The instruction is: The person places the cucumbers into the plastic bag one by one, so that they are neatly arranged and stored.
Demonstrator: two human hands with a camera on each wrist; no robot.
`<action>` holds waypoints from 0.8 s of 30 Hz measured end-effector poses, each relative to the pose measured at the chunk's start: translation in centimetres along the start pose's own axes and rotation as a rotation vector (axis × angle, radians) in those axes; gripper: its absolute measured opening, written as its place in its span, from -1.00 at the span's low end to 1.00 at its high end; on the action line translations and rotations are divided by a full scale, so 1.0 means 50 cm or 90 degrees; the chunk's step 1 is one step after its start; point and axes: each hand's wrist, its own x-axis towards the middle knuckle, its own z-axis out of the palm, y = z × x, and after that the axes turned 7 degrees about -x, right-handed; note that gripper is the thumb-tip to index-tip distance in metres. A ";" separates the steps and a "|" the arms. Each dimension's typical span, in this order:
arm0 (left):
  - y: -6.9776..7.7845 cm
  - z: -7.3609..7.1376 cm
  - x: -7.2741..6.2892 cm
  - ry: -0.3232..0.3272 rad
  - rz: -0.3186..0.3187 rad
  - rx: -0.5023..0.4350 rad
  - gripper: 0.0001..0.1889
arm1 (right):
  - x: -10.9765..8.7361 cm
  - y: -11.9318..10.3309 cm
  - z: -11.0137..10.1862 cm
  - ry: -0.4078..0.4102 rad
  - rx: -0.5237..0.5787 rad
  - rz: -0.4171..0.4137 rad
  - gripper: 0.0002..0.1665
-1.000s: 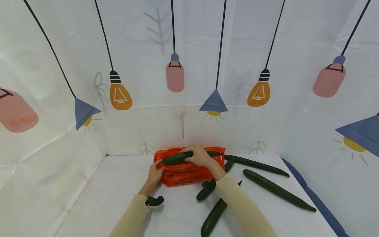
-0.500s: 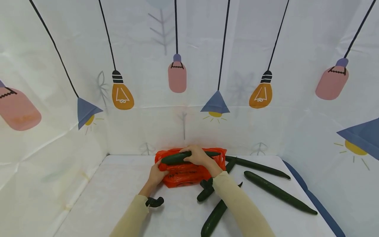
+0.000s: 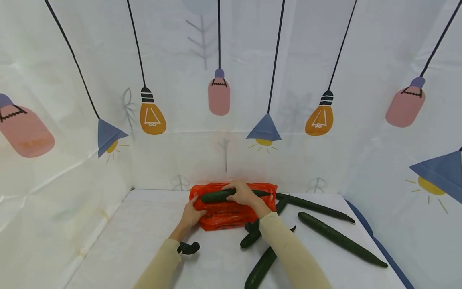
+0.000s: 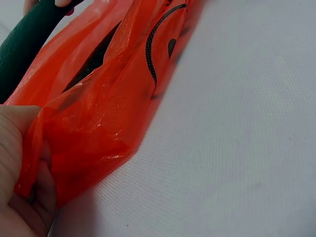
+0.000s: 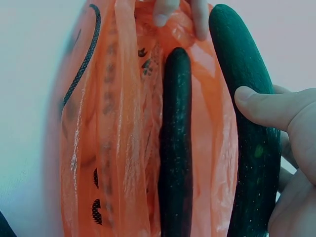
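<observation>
My right hand (image 3: 243, 195) grips a dark green cucumber (image 5: 254, 163), thumb on one side and fingers round the other. The cucumber lies lengthwise along the back side of a thin orange-red plastic bag (image 3: 225, 216) with black print. At the bag's left end, my left hand (image 3: 189, 212) pinches the plastic between thumb and fingers, holding the mouth apart. A second cucumber (image 5: 176, 143) shows inside the bag in the right wrist view, parallel to the held one. In the left wrist view, folds of plastic cover part of my left fingers.
More long cucumbers lie on the white table (image 3: 144, 233) right of the bag: one at the back (image 3: 317, 208), another along the right (image 3: 343, 239). A front cucumber (image 3: 261, 267) is partly under my right sleeve. A printed fabric wall (image 3: 195, 156) stands close behind the bag.
The held cucumber's left end has shifted slightly right, away from my left fingertips. The head view has tilted a little. Both hands keep their holds.
</observation>
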 end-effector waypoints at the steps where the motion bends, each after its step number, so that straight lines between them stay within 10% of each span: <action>1: -0.001 0.000 0.000 0.000 0.000 -0.004 -0.14 | 0.000 0.003 0.002 -0.001 0.000 0.002 -0.57; 24: -0.007 -0.003 -0.001 -0.014 0.000 -0.038 -0.16 | 0.016 0.028 0.045 -0.004 0.029 0.036 -0.58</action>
